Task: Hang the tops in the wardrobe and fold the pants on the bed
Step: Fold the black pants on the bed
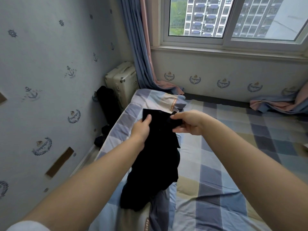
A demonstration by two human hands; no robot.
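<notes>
Item: black garment (155, 157), top edge pinched by your left hand (141, 126) and right hand (188, 122), remainder trailing beneath them onto the checked bed (233, 147). Risk: the loose lower half may bunch crooked if your grips are uneven

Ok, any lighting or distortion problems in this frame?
Head view: daylight from the window lights the bed evenly; the black garment between the hands shows no fold detail; wide-angle bends the window frame and stretches the forearms.
</notes>
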